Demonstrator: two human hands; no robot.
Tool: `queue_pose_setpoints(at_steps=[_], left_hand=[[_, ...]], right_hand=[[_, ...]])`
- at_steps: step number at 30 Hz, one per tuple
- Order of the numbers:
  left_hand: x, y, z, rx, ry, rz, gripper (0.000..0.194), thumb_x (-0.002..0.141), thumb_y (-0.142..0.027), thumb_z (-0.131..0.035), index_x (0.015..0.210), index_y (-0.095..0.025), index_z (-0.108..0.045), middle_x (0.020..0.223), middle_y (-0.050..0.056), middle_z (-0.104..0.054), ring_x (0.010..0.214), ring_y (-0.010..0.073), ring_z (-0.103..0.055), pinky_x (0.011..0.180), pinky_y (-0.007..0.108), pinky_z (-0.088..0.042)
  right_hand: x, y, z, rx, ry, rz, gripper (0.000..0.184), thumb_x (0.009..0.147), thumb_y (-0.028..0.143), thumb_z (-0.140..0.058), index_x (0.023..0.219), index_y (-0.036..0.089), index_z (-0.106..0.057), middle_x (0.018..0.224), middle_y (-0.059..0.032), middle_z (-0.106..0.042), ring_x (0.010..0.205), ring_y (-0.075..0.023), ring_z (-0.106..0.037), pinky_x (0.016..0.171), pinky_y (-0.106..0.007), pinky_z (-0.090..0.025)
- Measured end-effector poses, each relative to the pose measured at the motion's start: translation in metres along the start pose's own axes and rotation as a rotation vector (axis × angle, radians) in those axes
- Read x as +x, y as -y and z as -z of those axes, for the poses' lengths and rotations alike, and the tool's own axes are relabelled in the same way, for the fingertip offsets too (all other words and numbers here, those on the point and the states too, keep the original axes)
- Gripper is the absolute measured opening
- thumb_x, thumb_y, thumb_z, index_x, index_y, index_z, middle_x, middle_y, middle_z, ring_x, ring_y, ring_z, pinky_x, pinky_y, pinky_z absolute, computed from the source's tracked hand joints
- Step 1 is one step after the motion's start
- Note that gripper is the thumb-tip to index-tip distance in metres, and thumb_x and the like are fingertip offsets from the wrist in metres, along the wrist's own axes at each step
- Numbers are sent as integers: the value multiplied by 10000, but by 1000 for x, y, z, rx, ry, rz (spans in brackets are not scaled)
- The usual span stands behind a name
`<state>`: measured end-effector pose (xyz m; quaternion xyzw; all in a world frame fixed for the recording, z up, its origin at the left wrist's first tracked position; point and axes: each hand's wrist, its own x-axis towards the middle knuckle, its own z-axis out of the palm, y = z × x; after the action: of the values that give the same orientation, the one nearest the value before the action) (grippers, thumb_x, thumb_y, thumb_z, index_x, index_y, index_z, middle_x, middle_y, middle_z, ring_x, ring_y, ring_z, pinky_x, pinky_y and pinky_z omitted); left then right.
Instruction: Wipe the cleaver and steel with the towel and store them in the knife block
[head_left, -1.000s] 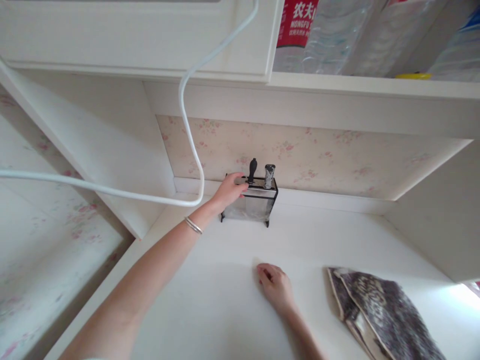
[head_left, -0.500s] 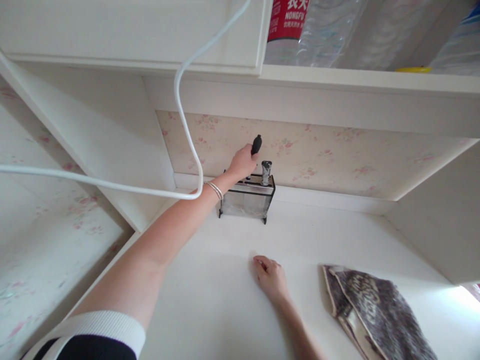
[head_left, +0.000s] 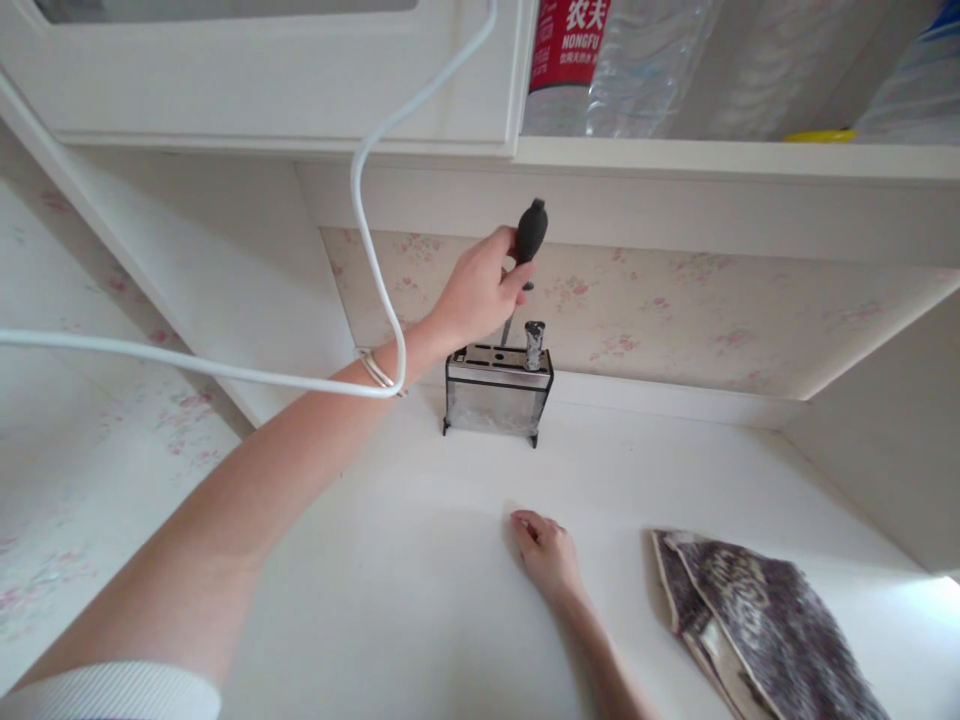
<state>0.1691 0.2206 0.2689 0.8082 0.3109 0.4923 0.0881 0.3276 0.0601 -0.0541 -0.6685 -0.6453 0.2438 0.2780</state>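
Observation:
My left hand [head_left: 484, 285] is closed around the black bulbous handle [head_left: 532, 232] of a kitchen tool. Its narrow grey shaft [head_left: 507, 328] points down to the slotted top of a knife holder; whether it is a blade or a rod I cannot tell. The knife holder [head_left: 495, 405] has clear sides and a black frame, standing on the white counter near the back wall. A worn grey-and-black handle [head_left: 534, 345] sticks up from its right side. My right hand [head_left: 550, 555] rests on the counter in front, fingers curled in with nothing visible in them.
A folded brown patterned towel [head_left: 757, 610] lies at the right. Across the left of the view hangs a white cable [head_left: 375, 240], in front of my left forearm. Above, a cabinet shelf [head_left: 712, 158] holds a red-labelled bottle [head_left: 566, 50] and other clear plastic bottles.
My left hand has risen with the black-handled tool, drawing part of its shaft up above the knife holder. My right hand stays in place on the counter.

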Motion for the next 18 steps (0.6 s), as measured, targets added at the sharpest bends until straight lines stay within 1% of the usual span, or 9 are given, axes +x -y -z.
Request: queue_pose_setpoints(at_steps=[3, 5, 6, 8, 10, 13, 15, 18], left_hand=[[-48, -1, 7, 105, 29, -119, 174, 906, -223, -529, 1065, -153, -524, 981, 75, -637, 860, 174, -667, 797, 325, -528], [-86, 3, 12, 190, 59, -248, 162, 886, -169, -528, 1047, -176, -545, 1046, 85, -642, 989, 188, -633, 850, 321, -518], [-107, 6, 15, 236, 91, -297, 206, 883, -130, -504, 1078, -186, -542, 1097, 92, -637, 1039, 187, -616, 858, 308, -518], [-148, 13, 22, 326, 160, -367, 300, 874, -88, -474, 1145, -205, -528, 1158, 106, -624, 1058, 179, -611, 855, 290, -526], [-190, 19, 29, 375, 149, -356, 334, 874, -79, -464, 1172, -215, -527, 1186, 122, -618, 1078, 185, -607, 883, 302, -525], [-249, 23, 40, 356, 80, -272, 339, 884, -82, -449, 1174, -225, -551, 1161, 126, -641, 1083, 188, -613, 866, 287, -537], [-284, 23, 46, 360, 82, -229, 319, 885, -94, -468, 1159, -219, -572, 1131, 125, -658, 1064, 187, -626, 858, 270, -542], [-335, 24, 53, 371, 151, -145, 295, 886, -98, -489, 1141, -209, -589, 1112, 117, -670, 1042, 183, -639, 870, 262, -542]], right_hand=[[-1, -2, -1, 9, -3, 6, 382, 894, 419, -405, 989, 229, -723, 784, -54, -696, 759, -205, -632, 704, -293, -443], [-2, -3, -1, 12, -1, 17, 383, 894, 421, -404, 990, 230, -722, 806, -57, -701, 771, -206, -636, 715, -298, -449], [-3, -3, -1, 10, 2, 26, 385, 895, 424, -403, 988, 230, -722, 814, -59, -703, 778, -208, -636, 720, -300, -451], [-4, -3, -1, 4, 4, 46, 392, 898, 431, -398, 981, 228, -723, 831, -63, -706, 805, -215, -636, 732, -305, -455], [-6, -3, -2, -4, 3, 68, 397, 900, 435, -394, 969, 225, -724, 847, -68, -708, 840, -222, -633, 754, -310, -455], [-7, -2, -3, -3, -3, 75, 381, 892, 434, -409, 944, 227, -725, 870, -68, -710, 868, -226, -627, 788, -320, -446], [-7, -2, -4, 50, 25, 26, 370, 882, 453, -427, 941, 232, -718, 808, -53, -700, 808, -219, -627, 755, -320, -445], [-2, 0, -4, 277, 128, -110, 381, 854, 497, -463, 955, 211, -694, 659, -20, -649, 656, -193, -598, 648, -302, -439]])
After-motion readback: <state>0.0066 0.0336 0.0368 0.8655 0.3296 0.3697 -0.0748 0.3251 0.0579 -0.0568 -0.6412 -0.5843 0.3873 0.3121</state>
